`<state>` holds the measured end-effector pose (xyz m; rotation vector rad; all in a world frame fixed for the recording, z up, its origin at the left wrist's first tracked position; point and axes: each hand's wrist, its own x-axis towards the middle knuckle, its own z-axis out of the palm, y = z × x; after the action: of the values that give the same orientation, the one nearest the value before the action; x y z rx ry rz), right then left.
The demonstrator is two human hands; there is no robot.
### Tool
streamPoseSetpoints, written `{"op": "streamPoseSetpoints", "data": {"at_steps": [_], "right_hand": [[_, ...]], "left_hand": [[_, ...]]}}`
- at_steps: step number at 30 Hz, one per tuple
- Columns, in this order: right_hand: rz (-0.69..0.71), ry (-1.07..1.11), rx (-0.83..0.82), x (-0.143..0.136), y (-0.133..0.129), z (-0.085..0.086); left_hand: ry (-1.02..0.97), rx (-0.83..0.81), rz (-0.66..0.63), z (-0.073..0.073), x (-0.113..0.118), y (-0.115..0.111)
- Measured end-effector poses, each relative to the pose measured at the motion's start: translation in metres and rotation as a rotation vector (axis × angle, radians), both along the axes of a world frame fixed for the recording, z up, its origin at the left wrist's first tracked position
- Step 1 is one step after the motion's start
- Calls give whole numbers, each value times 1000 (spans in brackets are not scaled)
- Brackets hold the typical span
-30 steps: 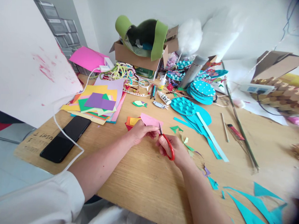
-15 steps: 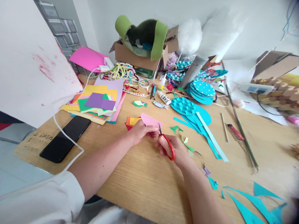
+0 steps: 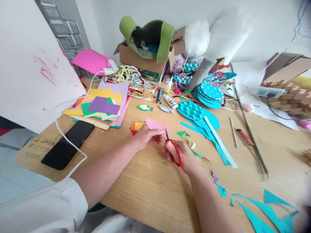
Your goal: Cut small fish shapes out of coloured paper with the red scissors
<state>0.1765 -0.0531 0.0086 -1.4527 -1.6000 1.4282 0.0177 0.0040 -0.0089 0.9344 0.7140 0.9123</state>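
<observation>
A piece of pink paper (image 3: 157, 124) is pinched in my left hand (image 3: 147, 136), thumb on top. Red-handled scissors (image 3: 178, 154) are gripped in my right hand (image 3: 181, 154), with their dark blades pointing up and away at the right end of the pink paper. Whether the blades are parted is too small to tell. Just beyond my left hand lie red and yellow paper pieces (image 3: 139, 125), partly covered by the hand and the pink sheet. Green paper scraps (image 3: 183, 134) rest to the right of the scissors.
Stacked coloured paper (image 3: 102, 106) and a black phone (image 3: 69, 144) with a white cable lie left. Fish cutouts (image 3: 145, 108), a glue bottle (image 3: 170, 101) and blue scalloped pieces (image 3: 190, 110) sit farther back. Blue offcuts (image 3: 259, 218), a stick (image 3: 249, 130) and a flask (image 3: 201, 74) are rightward.
Both hands stay in nearly the same place. My right hand and the scissors have shifted very slightly to the right; the pink paper has barely moved.
</observation>
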Motion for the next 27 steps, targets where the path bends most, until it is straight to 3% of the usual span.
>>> {"op": "streamPoseSetpoints", "data": {"at_steps": [11,27], "right_hand": [[84,164,-44,1,-2,3],[74,58,-4,-1,-1,2]], "left_hand": [[8,16,-6,0,-1,-1],[22,49,-25,-1,-1,-1]]}}
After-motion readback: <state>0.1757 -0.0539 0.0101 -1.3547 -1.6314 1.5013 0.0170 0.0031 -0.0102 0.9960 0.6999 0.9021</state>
